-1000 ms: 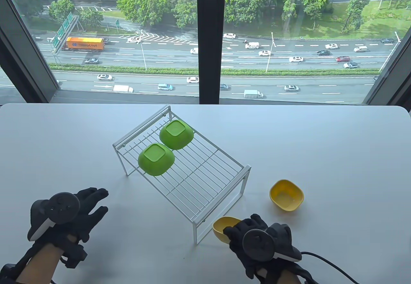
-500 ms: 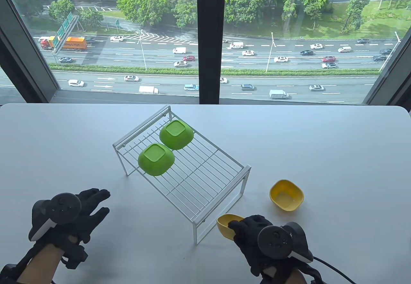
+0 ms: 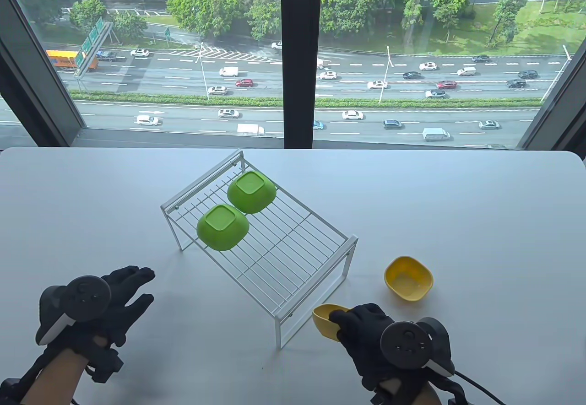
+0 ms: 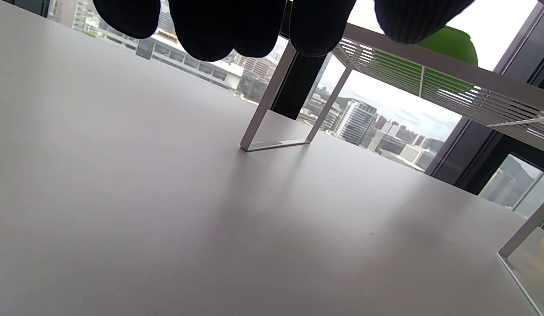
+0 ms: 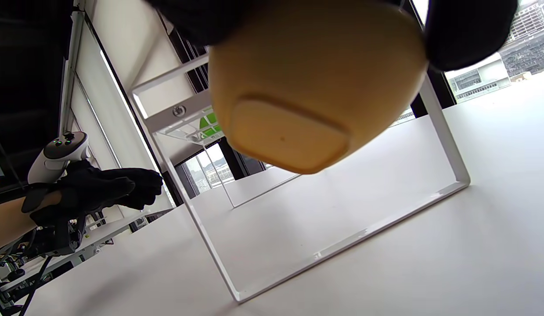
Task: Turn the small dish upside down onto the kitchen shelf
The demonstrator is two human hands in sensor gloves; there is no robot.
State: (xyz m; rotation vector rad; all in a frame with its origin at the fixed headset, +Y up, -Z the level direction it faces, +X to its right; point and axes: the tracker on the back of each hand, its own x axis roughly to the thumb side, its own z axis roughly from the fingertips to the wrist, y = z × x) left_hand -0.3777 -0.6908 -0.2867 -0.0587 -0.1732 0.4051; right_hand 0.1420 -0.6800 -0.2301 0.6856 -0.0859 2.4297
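Observation:
My right hand (image 3: 366,332) grips a small yellow dish (image 3: 326,320) by its rim and holds it off the table, just right of the near leg of the white wire kitchen shelf (image 3: 293,258). In the right wrist view the dish's underside (image 5: 298,109) fills the top, with the shelf's leg frame (image 5: 201,210) behind it. Two green dishes (image 3: 223,227) (image 3: 252,191) lie upside down on the shelf's far left part. A second yellow dish (image 3: 408,278) stands upright on the table to the right. My left hand (image 3: 123,295) hovers open and empty, left of the shelf.
The white table (image 3: 480,222) runs to a window at its far edge. The shelf's right half is bare wire. In the left wrist view the shelf's far leg (image 4: 272,118) and a green dish (image 4: 452,41) on top show beyond my fingers (image 4: 210,26).
My right hand has moved right and slightly toward me with the yellow dish lifted in it. My left hand has barely shifted.

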